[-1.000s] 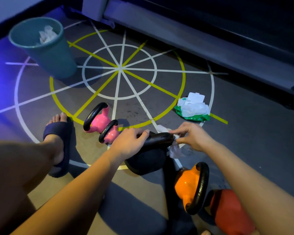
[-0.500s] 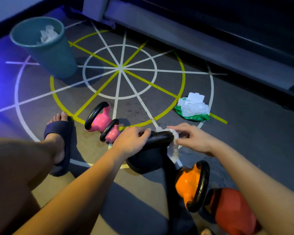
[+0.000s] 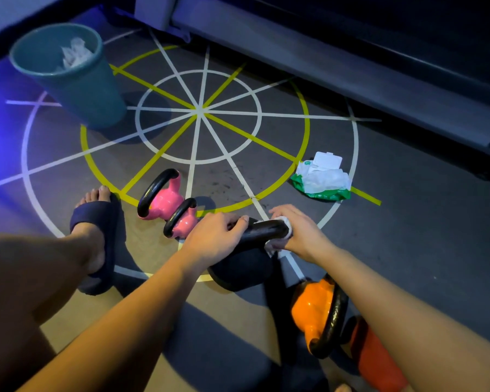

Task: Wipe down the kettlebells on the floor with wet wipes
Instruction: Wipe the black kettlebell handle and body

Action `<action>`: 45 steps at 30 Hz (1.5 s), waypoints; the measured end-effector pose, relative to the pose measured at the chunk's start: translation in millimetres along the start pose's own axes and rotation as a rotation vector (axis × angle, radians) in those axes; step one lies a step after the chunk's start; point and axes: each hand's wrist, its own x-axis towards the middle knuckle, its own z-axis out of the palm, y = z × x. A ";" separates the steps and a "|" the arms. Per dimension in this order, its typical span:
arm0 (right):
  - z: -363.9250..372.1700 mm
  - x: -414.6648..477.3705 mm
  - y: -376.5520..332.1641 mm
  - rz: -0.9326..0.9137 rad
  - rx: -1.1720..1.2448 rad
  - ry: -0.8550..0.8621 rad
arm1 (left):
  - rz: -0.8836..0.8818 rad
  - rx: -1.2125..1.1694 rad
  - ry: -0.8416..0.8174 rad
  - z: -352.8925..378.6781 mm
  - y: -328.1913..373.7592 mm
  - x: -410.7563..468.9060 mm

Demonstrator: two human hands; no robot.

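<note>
Teal bin [image 3: 77,89] sits far behind-left of black kettlebell [image 3: 238,267]. Left hand [image 3: 212,239] grips its handle; right hand [image 3: 300,233] clamps wipe [image 3: 286,222] round the handle end. Orange kettlebell [image 3: 311,315] and red kettlebell [image 3: 379,360] are near-right of it, pink kettlebells [image 3: 164,202] just left, wipes pack [image 3: 323,179] behind-right.

The big kettlebell [image 3: 238,267] stands on the floor [image 3: 408,250]. On its handle [image 3: 263,230] the left grip [image 3: 212,236] sits at the left end and the right grip [image 3: 300,233] at the right end, over a wipe [image 3: 286,222]. Just left of it lie two small kettlebells [image 3: 164,199], touching each other, and further left a slippered foot [image 3: 96,239]. Behind it to the right lies the wipes pack [image 3: 321,179]. Far behind to the left stands the bin [image 3: 77,80], with used wipes [image 3: 74,55] in it. Before it to the right lie a tipped kettlebell [image 3: 309,315] and, beyond that, an outer kettlebell [image 3: 379,360].
</note>
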 end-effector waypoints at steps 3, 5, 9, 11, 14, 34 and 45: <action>1.9 4.9 -8.4 0.112 -0.023 -0.052 | -0.009 0.000 0.011 0.2 -0.5 -0.2; 1.6 4.8 -9.1 0.103 -0.042 -0.030 | -0.010 -0.002 0.002 -0.1 -1.1 0.4; 10.8 -4.3 -15.5 0.069 0.048 0.110 | -0.006 -0.009 -0.001 -0.5 -1.7 -0.1; 14.2 -3.5 -25.6 -0.056 -0.040 0.112 | -0.004 -0.023 0.008 -0.3 -1.9 -0.1; 17.1 1.5 -42.8 -0.244 -0.345 0.083 | 0.006 -0.039 0.012 0.8 -2.5 -1.1; 5.9 3.5 -9.4 -0.191 -0.317 0.091 | 0.030 -0.156 0.038 3.9 -11.0 2.2; 21.3 6.2 -54.9 -0.420 -0.550 0.080 | -0.070 -0.481 0.274 8.6 -12.8 -8.3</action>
